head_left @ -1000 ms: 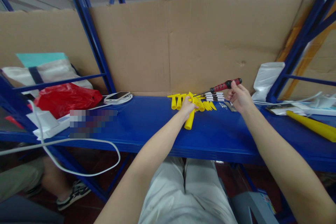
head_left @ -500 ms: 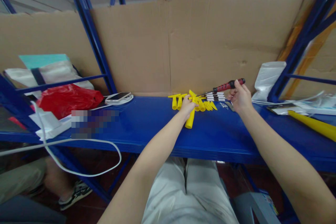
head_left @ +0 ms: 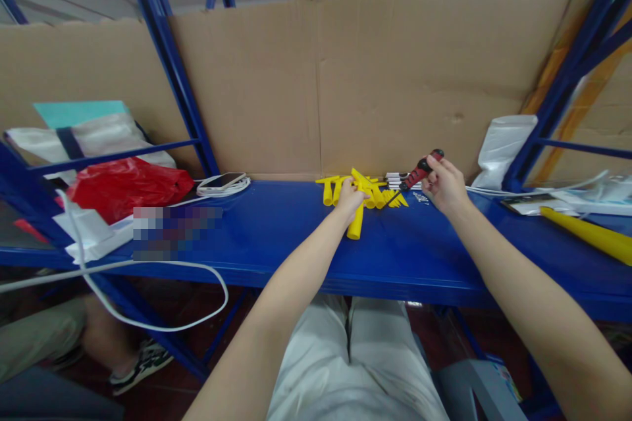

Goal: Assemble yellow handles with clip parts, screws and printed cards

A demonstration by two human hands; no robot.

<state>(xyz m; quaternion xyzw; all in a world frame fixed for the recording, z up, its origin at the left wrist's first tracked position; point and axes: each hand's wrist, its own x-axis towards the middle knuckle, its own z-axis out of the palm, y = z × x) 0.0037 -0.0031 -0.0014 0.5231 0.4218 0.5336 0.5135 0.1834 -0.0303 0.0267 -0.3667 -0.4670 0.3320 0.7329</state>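
My left hand (head_left: 351,198) is closed around a yellow T-shaped plastic handle (head_left: 354,226), its round lower end pointing toward me. In my right hand (head_left: 446,185) is a screwdriver (head_left: 416,175) with a red and black grip, pinched near its butt end. The shaft slants down to the left, and its tip shows just right of the held handle, apart from its lower end. More yellow T-shaped handles (head_left: 328,193) lie behind my left hand. Small yellow pieces (head_left: 395,199) and a stack of white-and-black strips (head_left: 395,180) lie by the screwdriver. Small metal parts (head_left: 421,198) lie near my right fingers.
A cardboard sheet (head_left: 395,79) stands behind the blue shelf (head_left: 276,230). On the left are a red plastic bag (head_left: 128,187), a phone (head_left: 224,181) and a white cable (head_left: 217,276). To the right are a white pouch (head_left: 503,148) and a long yellow object (head_left: 587,233).
The screwdriver has swung from nearly level to a steeper slant, its tip now lower and nearer me. My right hand has shifted slightly left. My left hand keeps the yellow handle, barely moved.
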